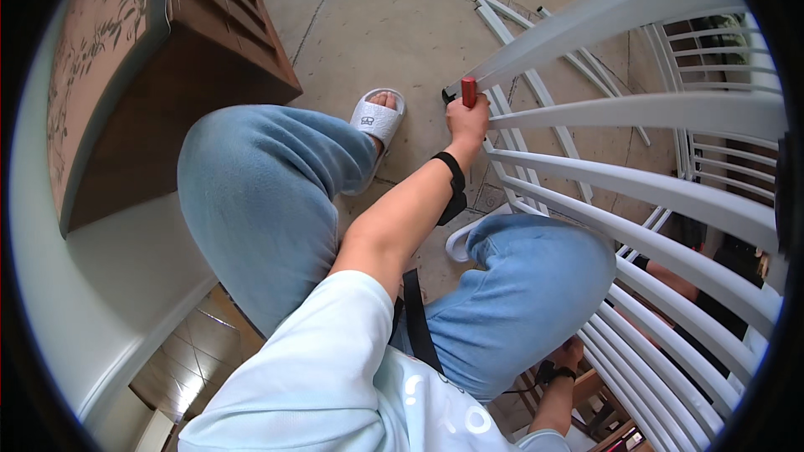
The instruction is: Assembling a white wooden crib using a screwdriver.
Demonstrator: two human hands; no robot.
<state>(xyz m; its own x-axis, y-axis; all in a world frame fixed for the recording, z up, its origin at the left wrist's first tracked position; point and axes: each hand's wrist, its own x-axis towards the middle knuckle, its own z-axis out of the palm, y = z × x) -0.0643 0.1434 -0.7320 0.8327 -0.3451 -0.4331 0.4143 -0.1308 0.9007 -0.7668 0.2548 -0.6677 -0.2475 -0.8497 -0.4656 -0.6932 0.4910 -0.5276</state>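
My left hand [468,120] reaches forward and is closed around a red-handled tool [469,92]. The tool's working end is hidden, so I cannot tell its exact kind. This hand is at the far left end of a white slatted frame [636,110], beside a black end fitting [449,95]. Down at the lower right, my right hand [568,355] is beside my knee, close to the frame's lower slats [645,360]. Its fingers are mostly hidden, and whether they grip anything does not show.
Loose white bars [536,84] lie on the stone-tiled floor [394,17] beyond the frame. Another slatted piece [712,59] stands at the far right. Behind the slats, another person's arm [674,282] partly shows. A brown wooden cabinet [209,84] stands at the left, near my knee.
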